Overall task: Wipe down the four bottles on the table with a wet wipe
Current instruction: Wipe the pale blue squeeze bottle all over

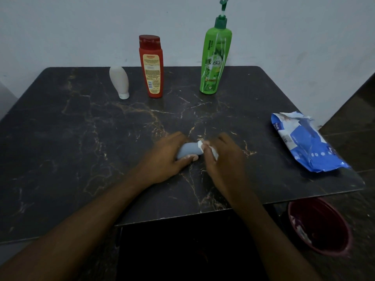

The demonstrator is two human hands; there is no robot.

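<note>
— What did the left hand [165, 157] have?

— The grey bottle [188, 150], lying on its side on the table [81, 138]. The fingers were wrapped over it from above and the thumb tip pressed along its near side, so it was gripped firmly against the top.

— And the right hand [223, 157]?

— Its fingers were pinched on the wipe [211, 150], a small white wad showing at the fingertips. The wad touched the bottle's end, just where the two hands met.

— Where were the other three?

— Well beyond the fingertips, standing in a row near the far edge. The white bottle [119, 82] stood cap-down, left of the left hand's line. The red bottle [151, 66] was just beside it to the right. The green bottle [215, 55], with a pump top, stood apart from those, beyond the right hand.

— Anything else?

— A blue pack [306, 142] lay flat on the table, well to the right of the right hand's knuckles, its top flap torn open. Below the table's right corner sat a red bowl [318, 226] with some crumpled white bits inside.
</note>
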